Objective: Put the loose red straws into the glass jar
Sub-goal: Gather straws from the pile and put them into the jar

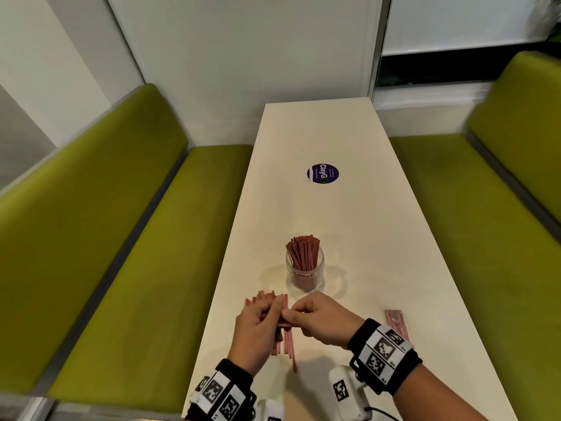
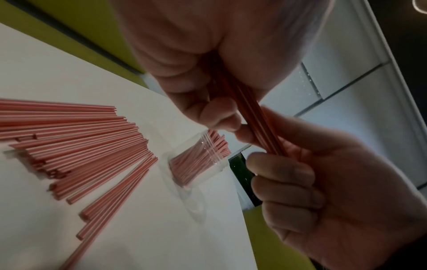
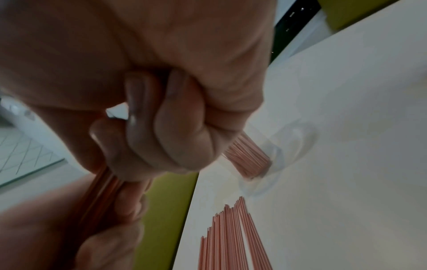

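Observation:
A glass jar stands mid-table with several red straws upright in it. Just in front of it a pile of loose red straws lies on the white table. Above that pile my left hand and right hand meet, and both pinch one small bunch of red straws held crosswise between them. In the left wrist view the bunch runs from my left fingers into my curled right hand. The right wrist view shows the bunch under my right fingers.
A flat packet of red straws lies to the right of my right wrist. A round purple sticker is on the table farther back. Green benches flank the table on both sides.

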The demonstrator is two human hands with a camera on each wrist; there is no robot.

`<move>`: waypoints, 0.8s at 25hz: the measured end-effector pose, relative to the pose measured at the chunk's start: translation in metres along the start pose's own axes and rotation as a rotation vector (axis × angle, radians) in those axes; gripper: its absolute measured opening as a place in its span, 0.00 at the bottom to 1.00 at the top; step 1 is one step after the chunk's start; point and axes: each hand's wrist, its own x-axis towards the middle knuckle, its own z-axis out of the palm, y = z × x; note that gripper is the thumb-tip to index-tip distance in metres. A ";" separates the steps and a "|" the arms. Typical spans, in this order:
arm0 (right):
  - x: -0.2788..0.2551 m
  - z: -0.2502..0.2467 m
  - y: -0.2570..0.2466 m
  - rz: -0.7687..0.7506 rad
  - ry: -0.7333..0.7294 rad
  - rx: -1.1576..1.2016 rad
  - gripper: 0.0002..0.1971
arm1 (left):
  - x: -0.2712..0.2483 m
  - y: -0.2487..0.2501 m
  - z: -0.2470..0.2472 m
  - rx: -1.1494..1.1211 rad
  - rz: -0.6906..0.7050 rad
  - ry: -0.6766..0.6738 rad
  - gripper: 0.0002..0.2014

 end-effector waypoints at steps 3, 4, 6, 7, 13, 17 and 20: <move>0.001 -0.003 0.002 0.069 0.049 0.120 0.15 | -0.001 -0.004 -0.007 -0.022 0.009 -0.104 0.14; 0.001 -0.004 0.003 0.095 0.097 0.181 0.13 | -0.003 -0.005 -0.008 -0.028 0.013 -0.122 0.11; 0.003 -0.006 0.005 0.127 0.184 0.354 0.10 | -0.004 -0.008 -0.008 -0.068 0.014 -0.095 0.07; 0.004 -0.005 0.005 0.120 0.223 0.462 0.09 | -0.002 -0.012 -0.008 -0.115 -0.003 -0.050 0.06; 0.012 0.009 0.004 -0.022 0.332 0.879 0.11 | 0.003 -0.015 0.007 -0.658 -0.242 -0.032 0.10; 0.011 0.021 0.001 -0.061 0.246 0.685 0.12 | 0.007 -0.009 0.013 -0.714 -0.257 -0.095 0.10; 0.013 0.018 0.004 -0.084 0.256 0.599 0.17 | 0.009 -0.009 0.012 -0.578 -0.216 -0.125 0.13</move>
